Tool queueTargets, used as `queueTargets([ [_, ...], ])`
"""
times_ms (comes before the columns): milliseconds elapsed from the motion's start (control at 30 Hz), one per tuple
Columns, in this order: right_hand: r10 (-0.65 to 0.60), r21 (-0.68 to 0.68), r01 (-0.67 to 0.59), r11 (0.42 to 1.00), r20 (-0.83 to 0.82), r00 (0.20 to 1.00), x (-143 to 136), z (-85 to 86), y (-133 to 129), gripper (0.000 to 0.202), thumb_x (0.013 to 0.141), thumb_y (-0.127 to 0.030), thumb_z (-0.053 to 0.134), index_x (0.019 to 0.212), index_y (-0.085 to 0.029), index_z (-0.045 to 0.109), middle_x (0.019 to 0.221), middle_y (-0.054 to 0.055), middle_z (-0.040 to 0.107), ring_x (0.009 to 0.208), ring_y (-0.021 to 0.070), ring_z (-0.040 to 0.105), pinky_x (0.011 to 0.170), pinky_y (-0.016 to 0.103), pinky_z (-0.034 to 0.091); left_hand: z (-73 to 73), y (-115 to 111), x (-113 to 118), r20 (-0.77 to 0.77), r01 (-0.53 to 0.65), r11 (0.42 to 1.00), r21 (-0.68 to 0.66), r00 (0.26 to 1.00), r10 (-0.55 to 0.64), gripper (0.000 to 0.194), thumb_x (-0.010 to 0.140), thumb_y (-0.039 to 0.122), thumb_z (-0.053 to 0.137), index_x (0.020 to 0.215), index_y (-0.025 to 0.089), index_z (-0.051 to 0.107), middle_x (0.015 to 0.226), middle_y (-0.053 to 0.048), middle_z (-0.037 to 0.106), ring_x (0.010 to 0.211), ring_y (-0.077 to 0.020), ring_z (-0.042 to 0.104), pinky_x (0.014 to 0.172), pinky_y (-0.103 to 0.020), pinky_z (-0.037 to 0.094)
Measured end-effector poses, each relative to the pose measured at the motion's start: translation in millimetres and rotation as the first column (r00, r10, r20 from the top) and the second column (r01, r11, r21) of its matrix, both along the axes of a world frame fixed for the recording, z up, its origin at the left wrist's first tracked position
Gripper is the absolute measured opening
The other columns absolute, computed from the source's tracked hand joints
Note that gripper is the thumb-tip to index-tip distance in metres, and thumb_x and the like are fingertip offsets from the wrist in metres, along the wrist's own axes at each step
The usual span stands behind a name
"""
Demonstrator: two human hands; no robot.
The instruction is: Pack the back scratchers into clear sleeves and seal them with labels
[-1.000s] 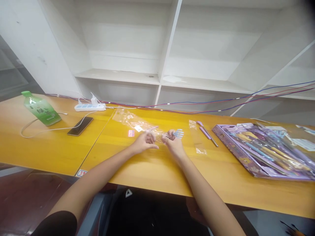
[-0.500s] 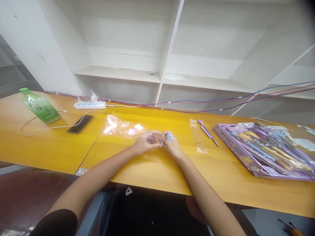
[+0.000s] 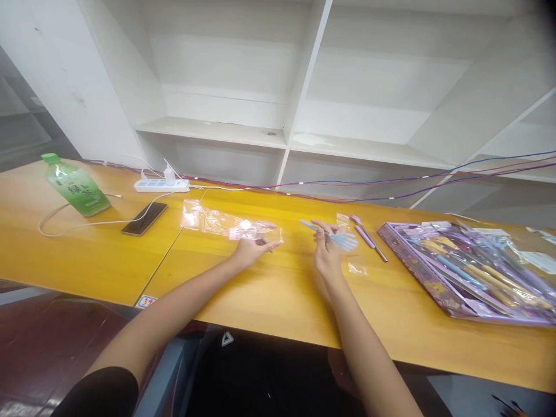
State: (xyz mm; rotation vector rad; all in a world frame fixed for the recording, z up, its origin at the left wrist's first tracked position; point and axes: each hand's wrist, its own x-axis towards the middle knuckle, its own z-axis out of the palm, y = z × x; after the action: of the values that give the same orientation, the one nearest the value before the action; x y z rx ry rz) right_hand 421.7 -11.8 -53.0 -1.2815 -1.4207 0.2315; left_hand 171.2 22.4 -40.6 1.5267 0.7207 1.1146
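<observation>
A light-blue piece with a hand-shaped end [image 3: 346,241] is in the right hand [image 3: 326,246], just above the table [image 3: 269,301], its prongs pointing right and its narrow end left. The right thumb and fingers pinch it around the middle, closed on it. The left hand [image 3: 251,252] is at the near edge of a long clear bag [image 3: 217,223], thumb apart from the fingers; whether it grips the film, I cannot tell. A pink label [image 3: 235,233] and a white label [image 3: 245,224] show at the bag. Just right of the blue piece lie a small clear bag [image 3: 357,269] and a purple and silver implement [image 3: 365,237]; beyond them is a purple tray [image 3: 428,281] of wrapped items [image 3: 463,271]. Farther left are a phone [image 3: 145,219], a green bottle [image 3: 80,188] and, toward the shelf unit [image 3: 212,128], a white power strip [image 3: 161,185]
</observation>
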Motion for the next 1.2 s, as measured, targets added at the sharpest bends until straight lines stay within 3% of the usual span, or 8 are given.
queueTargets([
  [100, -0.071, 0.074, 0.083, 0.994, -0.148, 0.986, -4, 5.1, 1, 0.052, 0.105, -0.070, 0.042, 0.085, -0.024, 0.057, 0.091, 0.007, 0.059, 0.090, 0.0222, 0.060, 0.077, 0.036, 0.051, -2.8, 0, 1, 0.028, 0.025, 1.000, -0.020, 0.999, -0.024, 0.059, 0.076, 0.044, 0.089, 0.124, 0.018, 0.067, 0.101, -0.007, 0.078, 0.064, -0.0126, 0.069, 0.070, -0.030, 0.061],
  [233, 0.208, -0.030, -0.244, 0.969, -0.426, 0.880, -16, 7.0, -4, 0.047, 0.103, -0.072, 0.046, 0.088, -0.028, 0.043, 0.068, -0.006, 0.037, 0.051, 0.0123, 0.035, 0.045, 0.025, 0.029, -0.8, 0, 1, 0.059, 0.015, 0.999, -0.031, 0.998, -0.013, 0.055, 0.077, 0.045, 0.089, 0.119, 0.019, 0.067, 0.117, -0.008, 0.077, 0.062, -0.0094, 0.068, 0.066, -0.028, 0.060],
  [367, 0.312, -0.075, -0.403, 0.912, -0.511, 0.801, -25, 6.3, -7, 0.045, 0.097, -0.066, 0.065, 0.097, -0.031, 0.037, 0.073, -0.009, 0.040, 0.046, 0.0081, 0.028, 0.042, 0.021, 0.021, 2.6, 3, 0, 0.086, -0.033, 0.998, -0.058, 0.996, 0.038, 0.056, 0.075, 0.045, 0.090, 0.118, 0.018, 0.066, 0.101, -0.004, 0.078, 0.060, -0.0099, 0.069, 0.061, -0.024, 0.055],
  [467, 0.328, -0.093, -0.428, 0.899, -0.504, 0.799, -27, 6.4, -7, 0.046, 0.094, -0.062, 0.070, 0.098, -0.031, 0.037, 0.070, -0.011, 0.039, 0.046, 0.0075, 0.031, 0.041, 0.019, 0.024, 2.4, 7, 1, 0.114, -0.061, 0.994, -0.088, 0.991, 0.071, 0.059, 0.074, 0.047, 0.091, 0.117, 0.018, 0.063, 0.106, -0.006, 0.078, 0.056, -0.0082, 0.067, 0.056, -0.023, 0.053],
  [633, 0.326, -0.076, -0.402, 0.912, -0.459, 0.826, -24, 6.6, -5, 0.039, 0.098, -0.056, 0.066, 0.105, -0.031, 0.037, 0.080, -0.008, 0.057, 0.050, 0.0092, 0.048, 0.042, 0.021, 0.034, 0.1, 12, 2, 0.165, -0.102, 0.985, -0.140, 0.978, 0.125, 0.080, 0.070, 0.052, 0.093, 0.133, 0.022, 0.052, 0.117, -0.008, 0.078, 0.050, -0.0069, 0.065, 0.051, -0.023, 0.052],
  [733, 0.361, -0.141, -0.437, 0.888, -0.371, 0.855, -20, 3.8, -5, 0.036, 0.102, -0.057, 0.059, 0.109, -0.030, 0.037, 0.081, -0.006, 0.064, 0.053, 0.0115, 0.054, 0.046, 0.024, 0.038, -0.2, 13, 1, 0.172, -0.100, 0.986, -0.136, 0.977, 0.123, 0.077, 0.069, 0.051, 0.094, 0.128, 0.020, 0.054, 0.120, -0.010, 0.077, 0.051, -0.0071, 0.065, 0.051, -0.023, 0.052],
  [933, 0.422, -0.239, -0.466, 0.852, -0.213, 0.881, -16, -4.1, -3, 0.032, 0.104, -0.057, 0.055, 0.109, -0.026, 0.046, 0.083, -0.002, 0.068, 0.062, 0.0142, 0.057, 0.065, 0.031, 0.048, 1.8, 13, 0, 0.185, -0.121, 0.983, -0.135, 0.972, 0.145, 0.070, 0.068, 0.052, 0.094, 0.118, 0.017, 0.060, 0.129, -0.014, 0.075, 0.051, -0.0070, 0.065, 0.050, -0.024, 0.051],
  [1200, 0.448, -0.254, -0.490, 0.834, -0.205, 0.870, -16, -7.2, -3, 0.032, 0.104, -0.055, 0.057, 0.110, -0.024, 0.051, 0.087, 0.000, 0.070, 0.064, 0.0137, 0.056, 0.064, 0.031, 0.047, 1.8, 14, -1, 0.192, -0.103, 0.986, -0.135, 0.973, 0.128, 0.077, 0.069, 0.055, 0.093, 0.124, 0.016, 0.058, 0.128, -0.017, 0.076, 0.051, -0.0091, 0.067, 0.050, -0.024, 0.050],
])
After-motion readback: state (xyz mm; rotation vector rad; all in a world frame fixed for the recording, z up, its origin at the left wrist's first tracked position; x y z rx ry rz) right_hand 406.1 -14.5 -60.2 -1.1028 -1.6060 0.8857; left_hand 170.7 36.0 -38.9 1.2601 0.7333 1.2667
